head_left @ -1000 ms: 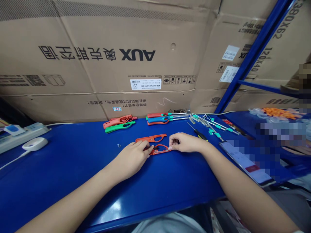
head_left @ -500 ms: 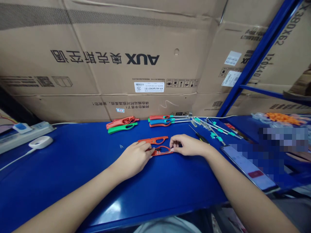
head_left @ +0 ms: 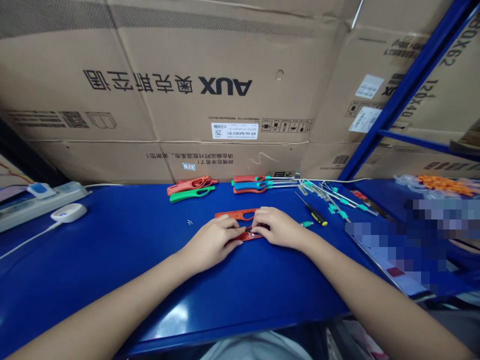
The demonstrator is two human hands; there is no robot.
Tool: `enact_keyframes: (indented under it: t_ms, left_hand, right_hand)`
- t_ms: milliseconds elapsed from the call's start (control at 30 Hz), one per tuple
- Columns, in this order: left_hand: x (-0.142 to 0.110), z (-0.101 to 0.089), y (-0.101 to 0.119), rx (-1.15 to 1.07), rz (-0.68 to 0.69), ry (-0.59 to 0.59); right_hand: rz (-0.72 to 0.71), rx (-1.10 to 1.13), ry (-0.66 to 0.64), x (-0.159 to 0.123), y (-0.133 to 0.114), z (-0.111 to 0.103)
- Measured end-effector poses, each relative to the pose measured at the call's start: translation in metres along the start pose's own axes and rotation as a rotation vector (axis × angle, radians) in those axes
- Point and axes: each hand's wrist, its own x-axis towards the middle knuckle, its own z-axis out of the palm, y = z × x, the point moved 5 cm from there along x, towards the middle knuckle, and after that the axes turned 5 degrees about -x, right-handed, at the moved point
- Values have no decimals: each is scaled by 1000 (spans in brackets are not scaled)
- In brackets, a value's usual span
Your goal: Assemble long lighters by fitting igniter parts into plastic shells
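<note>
On the blue table, an orange-red half shell of a long-nosed gas lighter (head_left: pixel 255 236) lies under my fingertips, with small dark parts and a thin wire inside. My left hand (head_left: pixel 212 242) grips its left end between thumb and fingers. My right hand (head_left: pixel 279 227) is closed in a pinch over its middle; what the fingertips hold is hidden. Just behind lies the matching half shell (head_left: pixel 229 215), its right end covered by my right hand. Beside my right wrist a teal-ended piece (head_left: pixel 306 224) shows, partly hidden by the arm.
Behind lie red shells (head_left: pixel 191 184), a green shell (head_left: pixel 189 195), and red and blue lighters (head_left: pixel 249 186) with metal tubes. To the right are a screwdriver (head_left: pixel 317 215), several metal rods with teal ends (head_left: pixel 345 201) and a phone (head_left: pixel 378 265). A power strip (head_left: pixel 48 202) sits left.
My right hand has moved left from the shell's right end to its middle, fingertips now close to my left hand's. The teal-ended piece by my right wrist has come into sight.
</note>
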Motion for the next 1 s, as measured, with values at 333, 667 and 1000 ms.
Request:
enact_keyframes:
  t_ms: [333, 667, 1000]
  left_hand:
    - [1, -1, 8, 161, 18, -46]
    - [-1, -5, 9, 276, 11, -78]
    - [-4, -12, 11, 200, 28, -7]
  right_hand:
    - [30, -48, -72, 2, -4, -6]
    - [830, -400, 93, -46, 106, -72]
    - [1045, -441, 189, -69, 158, -65]
